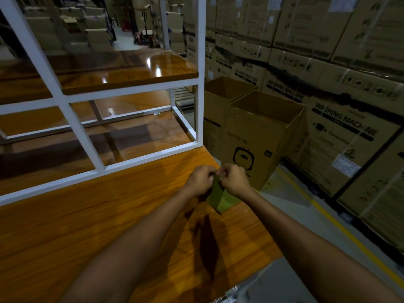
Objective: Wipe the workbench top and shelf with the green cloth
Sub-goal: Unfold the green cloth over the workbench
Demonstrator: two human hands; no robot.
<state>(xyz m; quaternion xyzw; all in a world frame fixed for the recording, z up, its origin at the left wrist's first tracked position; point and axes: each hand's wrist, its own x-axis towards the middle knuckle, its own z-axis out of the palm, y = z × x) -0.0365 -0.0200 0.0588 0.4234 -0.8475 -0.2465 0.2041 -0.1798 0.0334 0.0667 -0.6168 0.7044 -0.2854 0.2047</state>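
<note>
Both hands, left hand (200,179) and right hand (235,179), pinch the green cloth (220,197) above the workbench top (109,215); looks like prep. Top and shelf (122,71) probably both still need wiping.

Dim scene; glare on shelf (150,62); edges bowed, soft.

Shelf (122,71) stands on tabletop (87,215), at its back; cloth (220,199) over tabletop's right edge; open boxes (260,136) right of tabletop.

A warehouse: stacked washing-machine cartons (341,127) line the aisle beside a workbench (65,237).
</note>
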